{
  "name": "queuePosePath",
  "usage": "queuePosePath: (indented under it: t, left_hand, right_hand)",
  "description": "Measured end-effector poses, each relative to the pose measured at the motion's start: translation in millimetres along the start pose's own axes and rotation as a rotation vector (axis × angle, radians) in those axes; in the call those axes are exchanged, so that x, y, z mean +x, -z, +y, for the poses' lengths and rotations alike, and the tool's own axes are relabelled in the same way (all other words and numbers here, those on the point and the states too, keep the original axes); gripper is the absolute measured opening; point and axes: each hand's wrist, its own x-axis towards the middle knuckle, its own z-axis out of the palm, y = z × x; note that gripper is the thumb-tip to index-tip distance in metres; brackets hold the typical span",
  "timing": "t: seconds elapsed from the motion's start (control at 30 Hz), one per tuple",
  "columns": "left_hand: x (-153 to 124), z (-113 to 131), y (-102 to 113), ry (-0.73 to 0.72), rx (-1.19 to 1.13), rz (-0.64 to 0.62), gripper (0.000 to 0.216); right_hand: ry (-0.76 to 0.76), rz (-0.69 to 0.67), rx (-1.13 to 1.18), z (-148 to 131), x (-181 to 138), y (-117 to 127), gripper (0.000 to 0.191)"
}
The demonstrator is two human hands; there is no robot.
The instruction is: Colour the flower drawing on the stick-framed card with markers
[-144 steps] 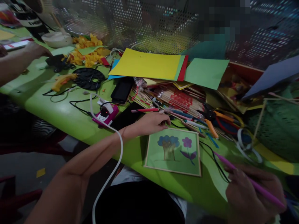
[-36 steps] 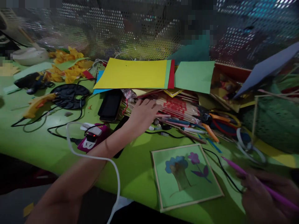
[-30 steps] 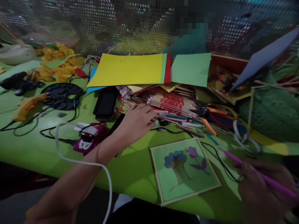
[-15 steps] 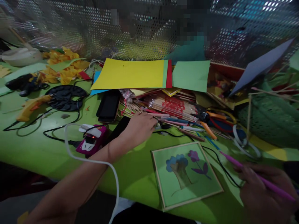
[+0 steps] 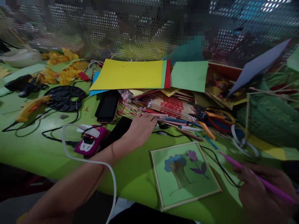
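Observation:
My right hand (image 5: 266, 186) grips a pink pen (image 5: 275, 187), its thin tip pointing up and left above the table near the picture. Palm down, my left hand (image 5: 141, 128) rests at the front of a heap of pens (image 5: 174, 120) and thin wooden sticks (image 5: 130, 111). Its fingers are bent and slightly apart; the fingertips are hidden, and nothing shows in them. Between my hands lies a light-green picture (image 5: 186, 174) with a thin wooden frame, showing a tree with a blue crown and a purple flower.
Yellow paper (image 5: 130, 74) lies over other coloured sheets at the back. On the left are a purple power strip (image 5: 91, 144), a white cable (image 5: 112, 174), a black phone (image 5: 106, 105), a black palette (image 5: 65, 98) and a yellow glue gun (image 5: 32, 109). A green basket (image 5: 273, 118) stands right.
The whole view has shifted slightly, so things sit a little further left. Both hands keep nearly the same pose, and the pink pen stays in my right hand.

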Motion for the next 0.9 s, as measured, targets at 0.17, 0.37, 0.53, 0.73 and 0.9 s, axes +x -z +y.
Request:
queuePosePath:
  t: [0.17, 0.37, 0.53, 0.73, 0.9]
  left_hand:
    - [-1.3, 4.2, 1.7, -0.094, -0.052, 0.027, 0.013]
    - [-0.9, 8.7, -10.7, -0.171, -0.036, 0.089, 0.009]
    - [2.1, 13.0, -15.5, -0.168, 0.003, 0.149, 0.008]
    - [3.2, 15.3, -11.3, -0.168, 0.006, 0.138, 0.006]
    - [1.6, 14.2, -14.4, -0.155, -0.038, 0.129, 0.012]
  right_hand:
    - [0.052, 0.016, 0.029, 5.3, 1.6, 0.6, 0.020]
    - [0.147, -0.005, 0.093, 12.3, 6.7, 0.0, 0.019]
    - [0.171, -0.076, 0.094, 21.2, 10.0, 2.5, 0.021]
    - [0.149, -0.100, 0.121, 30.5, 11.1, 4.8, 0.022]
    - [0.198, -0.088, 0.099, 32.4, 10.9, 5.3, 0.020]
